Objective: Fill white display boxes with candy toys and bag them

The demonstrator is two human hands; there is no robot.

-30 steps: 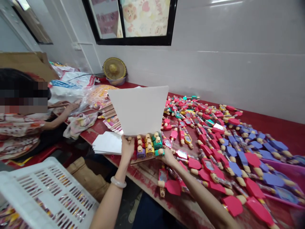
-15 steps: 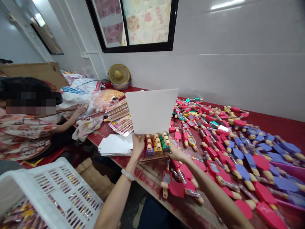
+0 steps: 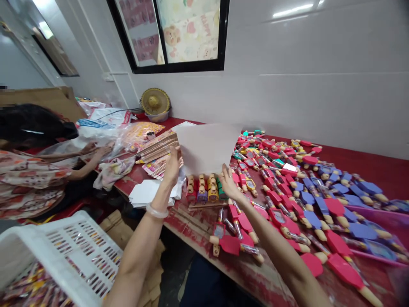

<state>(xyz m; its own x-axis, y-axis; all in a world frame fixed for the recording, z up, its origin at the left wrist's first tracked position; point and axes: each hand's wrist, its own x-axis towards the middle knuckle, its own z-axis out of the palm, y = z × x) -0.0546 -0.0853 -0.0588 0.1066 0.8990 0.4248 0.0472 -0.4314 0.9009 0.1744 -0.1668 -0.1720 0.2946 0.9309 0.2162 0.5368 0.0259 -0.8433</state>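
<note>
Both my hands hold a white card sheet (image 3: 207, 147) over a row of small coloured toys (image 3: 204, 189) that stand on the red table (image 3: 198, 221). My left hand (image 3: 172, 164) grips the sheet's left edge. At the sheet's lower right edge my right hand (image 3: 228, 183) pinches it, just above the toys. The sheet lies tilted back, nearly flat, and hides the far ends of the toys.
Many red, pink and blue toy pieces (image 3: 306, 200) cover the table's right side. A stack of white sheets (image 3: 150, 192) and printed cards (image 3: 159, 155) lies on the left. A white slatted crate (image 3: 64, 260) sits at the lower left. Another person (image 3: 35, 162) works at the table's left end.
The white sheet has tipped from upright to leaning back, almost flat. My left hand has moved up along its left edge; my right hand has risen to its lower right edge.
</note>
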